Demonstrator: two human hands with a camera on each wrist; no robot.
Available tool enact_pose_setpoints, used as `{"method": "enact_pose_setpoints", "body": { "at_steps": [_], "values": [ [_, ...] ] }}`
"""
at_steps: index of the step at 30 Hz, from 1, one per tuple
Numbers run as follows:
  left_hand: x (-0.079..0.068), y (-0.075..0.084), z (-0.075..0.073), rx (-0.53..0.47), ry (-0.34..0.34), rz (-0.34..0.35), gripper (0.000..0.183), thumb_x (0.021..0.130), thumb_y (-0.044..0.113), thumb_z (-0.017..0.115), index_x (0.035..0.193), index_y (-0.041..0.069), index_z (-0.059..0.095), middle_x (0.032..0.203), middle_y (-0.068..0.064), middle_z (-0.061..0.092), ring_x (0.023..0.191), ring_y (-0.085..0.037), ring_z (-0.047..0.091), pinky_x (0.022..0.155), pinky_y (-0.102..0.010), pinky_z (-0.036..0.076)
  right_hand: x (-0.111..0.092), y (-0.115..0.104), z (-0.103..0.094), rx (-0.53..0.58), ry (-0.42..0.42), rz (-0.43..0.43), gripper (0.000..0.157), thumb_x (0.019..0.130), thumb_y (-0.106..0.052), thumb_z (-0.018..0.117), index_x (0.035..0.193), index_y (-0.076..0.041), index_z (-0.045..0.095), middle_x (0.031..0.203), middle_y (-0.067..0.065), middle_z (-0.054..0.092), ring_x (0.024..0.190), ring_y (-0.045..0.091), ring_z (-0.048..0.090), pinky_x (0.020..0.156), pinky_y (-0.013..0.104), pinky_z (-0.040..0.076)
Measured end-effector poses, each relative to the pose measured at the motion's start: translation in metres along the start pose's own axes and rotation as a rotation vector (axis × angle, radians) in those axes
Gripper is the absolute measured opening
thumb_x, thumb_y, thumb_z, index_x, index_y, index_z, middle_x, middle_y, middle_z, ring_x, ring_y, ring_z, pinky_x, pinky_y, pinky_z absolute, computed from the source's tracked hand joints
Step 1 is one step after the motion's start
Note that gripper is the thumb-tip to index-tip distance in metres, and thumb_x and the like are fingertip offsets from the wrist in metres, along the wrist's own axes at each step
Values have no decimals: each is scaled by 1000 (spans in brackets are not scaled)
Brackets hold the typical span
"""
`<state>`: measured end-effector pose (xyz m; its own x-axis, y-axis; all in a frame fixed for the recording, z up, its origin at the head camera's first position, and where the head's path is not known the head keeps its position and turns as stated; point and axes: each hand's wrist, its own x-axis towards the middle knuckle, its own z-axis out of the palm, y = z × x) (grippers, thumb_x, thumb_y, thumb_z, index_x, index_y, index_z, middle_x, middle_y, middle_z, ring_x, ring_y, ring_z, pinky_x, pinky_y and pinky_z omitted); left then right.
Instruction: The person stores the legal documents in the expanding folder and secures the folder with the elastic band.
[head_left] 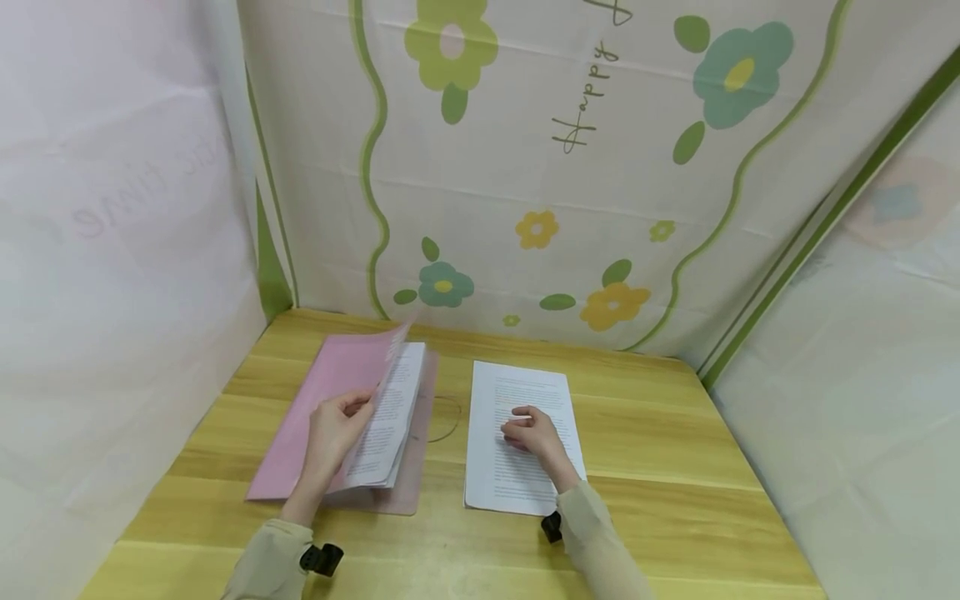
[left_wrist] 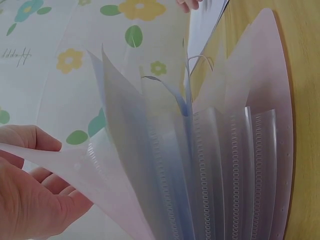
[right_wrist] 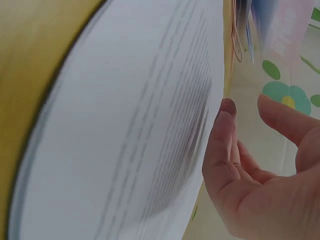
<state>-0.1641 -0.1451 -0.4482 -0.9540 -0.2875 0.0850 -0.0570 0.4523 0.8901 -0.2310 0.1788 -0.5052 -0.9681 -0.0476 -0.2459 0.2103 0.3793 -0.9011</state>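
Observation:
On the left of the table lies a pink folder [head_left: 337,367] with its front cover partly raised. The left hand [head_left: 336,429] pinches the edge of that cover between thumb and fingers. In the left wrist view, several clear sleeves [left_wrist: 200,165] stand fanned apart inside it. Printed sheets [head_left: 393,417] show under the cover. A stack of printed paper [head_left: 487,467] lies flat to the right of the folder. Above this stack the right hand [head_left: 536,435] hovers with loosely bent fingers and nothing in its grasp; the right wrist view shows thumb and fingers apart.
The wooden table [head_left: 660,450] carries both items. A white curtain printed with flowers [head_left: 487,192] hangs behind it, with pale fabric walls on both sides. A thin loop [head_left: 448,419] sticks out between folder and stack. Small black cameras [head_left: 322,559] are worn at the wrists.

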Motion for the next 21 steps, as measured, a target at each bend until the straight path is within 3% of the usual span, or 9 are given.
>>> {"method": "enact_pose_setpoints", "body": {
  "at_steps": [9,14,21],
  "values": [
    [1,-1,1,-1,0,-8,31,91,19,64,116,4,73,101,-16,77,80,-10,69,65,-15,47,-1,9,-20,-88,24,18,57,87,-17,72,134,7,51,114,22,69,87,23,73,73,34,58],
    [0,0,0,1,1,-12,31,90,20,63,116,4,73,101,-16,77,79,-9,68,64,-16,46,-5,11,-30,-171,82,-38,56,85,-18,73,130,8,52,108,22,68,82,20,70,67,31,56],
    [-1,-1,0,-15,-4,-12,30,91,18,64,115,4,73,102,-17,77,78,-7,68,63,-15,47,-11,11,-40,-412,185,-116,52,86,-14,72,129,9,53,113,27,65,101,37,64,83,45,53]
  ]
}}
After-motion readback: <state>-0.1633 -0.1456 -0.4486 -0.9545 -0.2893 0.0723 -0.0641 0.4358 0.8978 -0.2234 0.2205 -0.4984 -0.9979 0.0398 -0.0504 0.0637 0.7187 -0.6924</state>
